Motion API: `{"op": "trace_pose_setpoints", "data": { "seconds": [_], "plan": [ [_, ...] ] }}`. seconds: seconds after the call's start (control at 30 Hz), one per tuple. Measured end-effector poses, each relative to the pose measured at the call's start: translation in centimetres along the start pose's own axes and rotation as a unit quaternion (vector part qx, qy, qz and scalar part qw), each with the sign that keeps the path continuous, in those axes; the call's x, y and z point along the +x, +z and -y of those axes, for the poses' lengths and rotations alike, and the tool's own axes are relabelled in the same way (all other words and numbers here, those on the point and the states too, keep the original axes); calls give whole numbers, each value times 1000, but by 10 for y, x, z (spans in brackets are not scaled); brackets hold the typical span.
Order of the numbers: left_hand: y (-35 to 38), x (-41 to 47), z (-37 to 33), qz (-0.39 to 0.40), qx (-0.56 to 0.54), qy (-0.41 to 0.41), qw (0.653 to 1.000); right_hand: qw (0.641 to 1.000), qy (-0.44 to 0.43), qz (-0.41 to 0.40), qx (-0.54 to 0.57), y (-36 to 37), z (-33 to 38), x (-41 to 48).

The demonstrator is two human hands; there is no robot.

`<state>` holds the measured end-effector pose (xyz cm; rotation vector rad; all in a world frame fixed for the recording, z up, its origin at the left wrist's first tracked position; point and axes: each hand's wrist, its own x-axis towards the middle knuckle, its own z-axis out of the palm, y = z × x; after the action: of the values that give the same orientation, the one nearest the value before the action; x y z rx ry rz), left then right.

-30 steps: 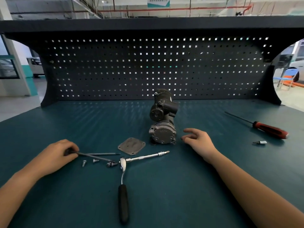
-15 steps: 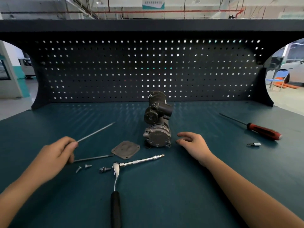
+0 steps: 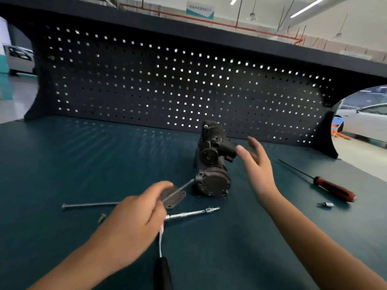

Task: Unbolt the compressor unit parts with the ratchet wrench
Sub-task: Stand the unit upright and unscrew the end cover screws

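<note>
**Two long bolts out, wrench idle**

Head view. Left hand (image 3: pixel 134 222) has swung in from the left side of the table (image 3: pixel 62 164). It pinches a long bolt (image 3: pixel 179 190) whose tip now points at the round end cap of the compressor unit (image 3: pixel 212 164). Right hand (image 3: pixel 258 166) has lifted off the table, fingers spread and holding nothing, just beside the unit's upper body.

Second long bolt (image 3: pixel 90 205) lies flat at left, a small screw (image 3: pixel 102 217) near it. Ratchet wrench (image 3: pixel 188 213) lies untouched in front of the unit, its head hidden under the left hand.

Likely meaning: loosening is paused, and the unit is about to be steadied or turned.

Unit: dark, grimy cast metal, standing mid-table, end cap toward the camera. Cover plate (image 3: pixel 178 199) is off and lies just beside it.
</note>
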<state>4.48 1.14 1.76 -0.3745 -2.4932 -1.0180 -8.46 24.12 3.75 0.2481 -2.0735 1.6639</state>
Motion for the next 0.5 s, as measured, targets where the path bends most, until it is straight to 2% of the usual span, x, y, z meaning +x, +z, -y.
{"op": "trace_pose_setpoints", "data": {
  "seconds": [0.07,0.13,0.23,0.3,0.5],
  "plan": [
    [4,-6,-10,17,59,33,998,998,-19,9,-58,10,26,19],
    [6,-10,-14,35,106,39,993,988,-13,71,-139,23,46,38],
    [10,-13,-14,68,101,36,992,958,42,165,-231,39,56,53],
    [13,-14,-12,98,85,37,991,948,47,170,-263,43,54,55],
    [19,-12,-9,178,42,59,981,950,34,152,-270,41,48,55]
  ]
}}
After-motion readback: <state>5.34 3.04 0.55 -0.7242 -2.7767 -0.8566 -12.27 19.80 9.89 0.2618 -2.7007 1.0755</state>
